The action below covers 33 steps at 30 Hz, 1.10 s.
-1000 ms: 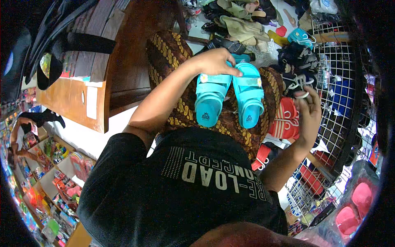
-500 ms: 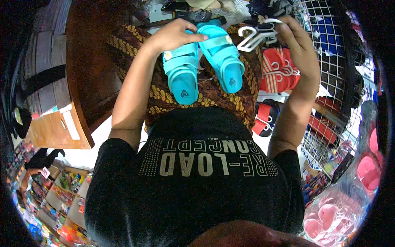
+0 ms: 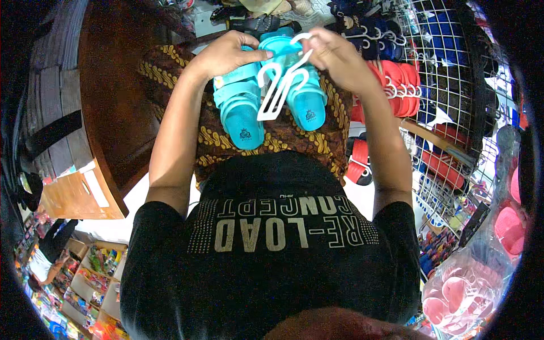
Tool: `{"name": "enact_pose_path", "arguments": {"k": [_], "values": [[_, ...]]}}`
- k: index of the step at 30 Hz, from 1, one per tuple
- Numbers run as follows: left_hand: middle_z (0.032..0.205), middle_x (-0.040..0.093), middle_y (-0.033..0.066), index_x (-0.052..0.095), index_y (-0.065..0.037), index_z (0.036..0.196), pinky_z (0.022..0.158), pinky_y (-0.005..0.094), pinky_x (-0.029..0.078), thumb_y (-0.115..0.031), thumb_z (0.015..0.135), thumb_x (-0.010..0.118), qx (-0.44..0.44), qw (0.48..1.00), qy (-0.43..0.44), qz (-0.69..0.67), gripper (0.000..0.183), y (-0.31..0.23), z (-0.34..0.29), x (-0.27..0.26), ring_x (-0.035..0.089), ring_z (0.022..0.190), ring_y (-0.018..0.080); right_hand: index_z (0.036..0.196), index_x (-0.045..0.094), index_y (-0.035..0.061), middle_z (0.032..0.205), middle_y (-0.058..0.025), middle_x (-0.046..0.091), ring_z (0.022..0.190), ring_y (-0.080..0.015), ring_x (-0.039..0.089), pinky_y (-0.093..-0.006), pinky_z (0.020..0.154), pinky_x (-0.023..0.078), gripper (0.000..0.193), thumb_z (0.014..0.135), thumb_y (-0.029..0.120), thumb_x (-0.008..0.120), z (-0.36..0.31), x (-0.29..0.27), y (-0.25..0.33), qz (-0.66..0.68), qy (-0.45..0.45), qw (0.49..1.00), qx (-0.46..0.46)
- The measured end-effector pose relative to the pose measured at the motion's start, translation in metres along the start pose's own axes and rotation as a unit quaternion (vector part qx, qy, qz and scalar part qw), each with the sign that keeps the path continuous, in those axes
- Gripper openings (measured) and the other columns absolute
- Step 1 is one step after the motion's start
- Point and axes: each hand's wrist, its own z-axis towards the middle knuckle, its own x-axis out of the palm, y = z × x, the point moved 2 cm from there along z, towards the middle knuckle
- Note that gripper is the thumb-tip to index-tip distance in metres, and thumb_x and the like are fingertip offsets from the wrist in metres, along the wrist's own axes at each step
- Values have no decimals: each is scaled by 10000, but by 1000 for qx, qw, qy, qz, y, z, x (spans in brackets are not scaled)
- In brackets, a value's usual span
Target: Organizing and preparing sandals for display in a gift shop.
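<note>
A pair of turquoise sandals, the left sandal (image 3: 242,116) and the right sandal (image 3: 307,105), lies on brown-and-yellow patterned cloth (image 3: 277,146) over my lap, soles' ends toward me. My left hand (image 3: 226,55) grips the left one at its far end, thumb stretched toward the other. In my right hand (image 3: 340,61) is a white plastic shoe hanger (image 3: 273,99), pinched near its upper hook. Its lower frame hangs in front of the pair, between the two sandals, and hides part of the right one's straps. I cannot tell whether it touches them.
A dark wooden cabinet (image 3: 116,102) stands close on my left. On my right, red sandals (image 3: 399,85) on white hangers hang beside a white wire grid (image 3: 453,62). A clear bag of pink sandals (image 3: 459,294) lies lower right. Compartments of small goods (image 3: 93,277) fill the lower left.
My right hand has brought the white hanger leftward, from beside the sandals to in front of them. The sandals and my left hand have shifted slightly left in view.
</note>
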Motion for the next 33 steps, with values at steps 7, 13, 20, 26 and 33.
{"name": "enact_pose_path", "arguments": {"k": [7,13,20,26,33], "values": [[795,682,9,708,-15,984,637,251,502,-312,882,696,5,998,41,-46,315,-3,2,1,596,674,70,1008,613,8,889,-96,578,871,-210,544,-333,779,432,206,970,198,544,-4,1,-2,-261,64,954,-135],[814,688,9,706,-13,1007,638,249,503,-283,892,688,4,999,46,-3,294,-4,4,3,595,685,66,905,629,16,849,-109,574,832,-292,523,-384,767,413,206,926,215,578,-7,5,5,-278,72,935,-209],[796,687,46,696,-8,982,714,289,490,-320,873,695,83,995,53,14,330,-16,4,7,582,736,88,930,610,29,859,-123,576,842,-322,537,-394,762,438,138,899,161,588,-4,0,22,-386,11,889,-247],[805,693,67,698,-9,977,730,296,495,-312,873,694,111,991,65,46,320,-26,6,15,594,742,100,967,612,18,870,-120,596,835,-306,575,-405,719,450,183,900,188,622,11,0,38,-394,47,888,-233],[812,693,67,695,-9,997,735,300,495,-320,878,688,101,991,82,5,333,-18,7,14,594,747,102,917,586,-3,824,-130,543,819,-321,542,-398,724,428,205,915,201,599,4,-7,31,-334,105,905,-240]]}}
